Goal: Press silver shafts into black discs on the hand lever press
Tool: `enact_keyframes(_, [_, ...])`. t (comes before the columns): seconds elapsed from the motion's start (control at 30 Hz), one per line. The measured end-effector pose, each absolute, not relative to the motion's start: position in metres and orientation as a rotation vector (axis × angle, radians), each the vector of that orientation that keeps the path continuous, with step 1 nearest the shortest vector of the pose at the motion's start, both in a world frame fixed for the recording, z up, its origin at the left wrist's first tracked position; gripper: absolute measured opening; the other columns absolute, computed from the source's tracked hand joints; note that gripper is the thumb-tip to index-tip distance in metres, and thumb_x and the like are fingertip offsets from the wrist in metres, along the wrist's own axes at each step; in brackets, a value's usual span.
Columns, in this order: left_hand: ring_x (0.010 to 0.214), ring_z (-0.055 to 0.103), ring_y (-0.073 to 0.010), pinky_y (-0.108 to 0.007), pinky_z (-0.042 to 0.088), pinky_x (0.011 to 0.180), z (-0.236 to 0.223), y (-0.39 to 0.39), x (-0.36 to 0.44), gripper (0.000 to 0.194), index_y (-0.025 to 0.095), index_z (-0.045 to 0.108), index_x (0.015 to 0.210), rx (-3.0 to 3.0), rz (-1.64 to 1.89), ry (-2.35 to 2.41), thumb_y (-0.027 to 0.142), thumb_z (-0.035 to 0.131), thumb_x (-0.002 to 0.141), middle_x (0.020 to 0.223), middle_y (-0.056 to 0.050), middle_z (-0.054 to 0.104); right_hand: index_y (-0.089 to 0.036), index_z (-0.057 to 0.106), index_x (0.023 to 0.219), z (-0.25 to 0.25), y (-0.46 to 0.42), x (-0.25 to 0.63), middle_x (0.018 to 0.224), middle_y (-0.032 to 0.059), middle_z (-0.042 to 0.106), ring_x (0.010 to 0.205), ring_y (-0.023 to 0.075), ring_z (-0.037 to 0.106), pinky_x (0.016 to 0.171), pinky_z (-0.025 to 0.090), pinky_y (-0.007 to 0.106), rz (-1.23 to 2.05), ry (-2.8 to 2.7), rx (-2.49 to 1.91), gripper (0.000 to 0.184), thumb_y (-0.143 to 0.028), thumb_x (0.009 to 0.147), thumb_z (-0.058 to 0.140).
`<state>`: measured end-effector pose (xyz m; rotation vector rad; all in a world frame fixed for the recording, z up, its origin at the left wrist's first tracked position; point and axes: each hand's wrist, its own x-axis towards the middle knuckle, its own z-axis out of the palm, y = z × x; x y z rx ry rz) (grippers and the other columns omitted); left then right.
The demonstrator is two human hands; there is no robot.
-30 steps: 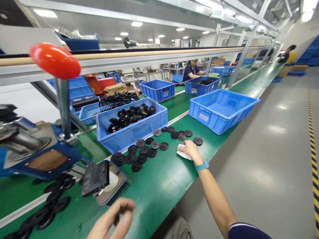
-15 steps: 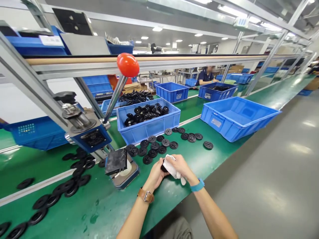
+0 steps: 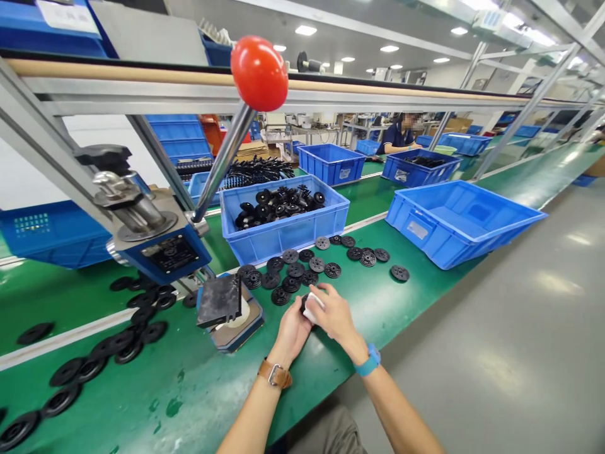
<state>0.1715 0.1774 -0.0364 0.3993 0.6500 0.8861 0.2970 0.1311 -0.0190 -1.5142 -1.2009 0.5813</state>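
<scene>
My left hand (image 3: pixel 292 326) and my right hand (image 3: pixel 333 313) meet over the green belt (image 3: pixel 331 372). The right hand is closed on a white cloth (image 3: pixel 312 307) and presses it against a black round part (image 3: pixel 305 301) gripped in the left hand. Several black discs (image 3: pixel 302 271) lie on the belt just beyond my hands. A hand press with a red knob (image 3: pixel 259 72) and blue body (image 3: pixel 165 252) stands to the left, with a black plate fixture (image 3: pixel 222 302) below it.
A blue bin (image 3: pixel 283 217) full of black parts stands behind the discs; an empty blue bin (image 3: pixel 460 217) is at the right. More black discs (image 3: pixel 113 343) lie left on the belt. A seated person (image 3: pixel 399 135) works far back. Grey floor runs along the right.
My hands, together with the cloth and part, have moved slightly up the belt toward the discs. A second ago the right hand lay on the cloth farther right, and the left hand was free.
</scene>
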Motion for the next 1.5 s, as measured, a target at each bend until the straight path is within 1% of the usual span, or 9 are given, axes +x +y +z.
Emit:
enact_keyframes(0.17, [0.079, 0.07, -0.0153, -0.03, 0.058, 0.087, -0.045, 0.17, 0.173, 0.017, 0.013, 0.073, 0.089, 0.389, 0.968, 0.644, 0.03, 0.078, 0.088, 0.087, -0.004, 0.076, -0.026, 0.078, 0.119, -0.034, 0.136, 0.285, 0.104, 0.0079, 0.076, 0.093, 0.0238, 0.071, 0.086, 0.053, 0.033, 0.595, -1.322, -1.507, 0.032, -0.04, 0.096, 0.062])
enact_keyframes(0.37, [0.091, 0.073, -0.0252, -0.042, 0.058, 0.092, -0.044, 0.169, 0.177, 0.032, 0.01, 0.075, 0.097, 0.421, 0.95, 0.629, 0.04, 0.08, 0.086, 0.094, -0.012, 0.079, -0.019, 0.079, 0.11, -0.052, 0.143, 0.295, 0.104, 0.0106, 0.08, 0.095, 0.0253, 0.074, 0.087, 0.057, 0.035, 0.596, -1.194, -1.416, 0.043, -0.051, 0.1, 0.053])
enact_keyframes(0.53, [0.105, 0.073, -0.0292, -0.046, 0.057, 0.096, -0.039, 0.173, 0.177, 0.036, 0.01, 0.076, 0.106, 0.429, 0.938, 0.608, 0.042, 0.072, 0.093, 0.111, -0.017, 0.079, -0.018, 0.064, 0.139, -0.056, 0.138, 0.302, 0.121, 0.0137, 0.075, 0.099, 0.0227, 0.074, 0.085, 0.061, 0.036, 0.564, -1.0, -1.381, 0.059, -0.052, 0.109, 0.027])
enact_keyframes(0.63, [0.105, 0.073, -0.0284, -0.045, 0.057, 0.098, -0.04, 0.173, 0.174, 0.034, 0.01, 0.077, 0.105, 0.437, 0.932, 0.618, 0.041, 0.075, 0.091, 0.109, -0.015, 0.079, -0.023, 0.072, 0.13, -0.055, 0.137, 0.298, 0.127, 0.0112, 0.072, 0.112, 0.0247, 0.071, 0.098, 0.057, 0.038, 0.573, -1.047, -1.341, 0.046, -0.053, 0.102, 0.05])
enact_keyframes(0.73, [0.108, 0.072, -0.0288, -0.044, 0.055, 0.102, -0.04, 0.17, 0.173, 0.033, 0.011, 0.077, 0.103, 0.452, 0.936, 0.617, 0.041, 0.078, 0.088, 0.106, -0.013, 0.08, -0.025, 0.08, 0.114, -0.055, 0.14, 0.29, 0.11, 0.0081, 0.078, 0.1, 0.0242, 0.074, 0.094, 0.058, 0.036, 0.62, -1.112, -1.312, 0.035, -0.048, 0.089, 0.072])
enact_keyframes(0.93, [0.112, 0.072, -0.0299, -0.05, 0.054, 0.104, -0.035, 0.168, 0.177, 0.031, 0.012, 0.075, 0.111, 0.415, 0.932, 0.577, 0.038, 0.066, 0.097, 0.115, -0.016, 0.077, -0.017, 0.069, 0.133, -0.057, 0.141, 0.301, 0.108, 0.0122, 0.08, 0.092, 0.0237, 0.077, 0.079, 0.062, 0.035, 0.594, -0.929, -1.343, 0.055, -0.056, 0.104, 0.044])
enact_keyframes(1.07, [0.106, 0.074, -0.0283, -0.049, 0.055, 0.104, -0.032, 0.173, 0.176, 0.029, 0.011, 0.073, 0.107, 0.323, 0.952, 0.609, 0.032, 0.054, 0.103, 0.106, -0.019, 0.078, -0.016, 0.06, 0.144, -0.056, 0.135, 0.309, 0.116, 0.0143, 0.077, 0.09, 0.0212, 0.077, 0.075, 0.063, 0.032, 0.579, -0.944, -1.338, 0.062, -0.057, 0.108, 0.03])
enact_keyframes(1.3, [0.086, 0.074, -0.0194, -0.037, 0.059, 0.095, -0.033, 0.176, 0.174, 0.028, 0.012, 0.073, 0.098, 0.261, 0.976, 0.667, 0.023, 0.049, 0.104, 0.095, -0.012, 0.079, -0.027, 0.072, 0.132, -0.056, 0.138, 0.293, 0.126, 0.0085, 0.072, 0.11, 0.025, 0.071, 0.098, 0.056, 0.036, 0.575, -1.322, -1.326, 0.043, -0.04, 0.091, 0.069])
enact_keyframes(1.5, [0.087, 0.073, -0.0224, -0.042, 0.059, 0.092, -0.031, 0.171, 0.176, 0.035, 0.008, 0.075, 0.098, 0.231, 0.967, 0.65, 0.02, 0.043, 0.105, 0.095, -0.016, 0.078, -0.021, 0.067, 0.138, -0.058, 0.139, 0.301, 0.121, 0.0113, 0.072, 0.112, 0.0242, 0.068, 0.101, 0.053, 0.037, 0.584, -1.392, -1.352, 0.043, -0.031, 0.1, 0.049])
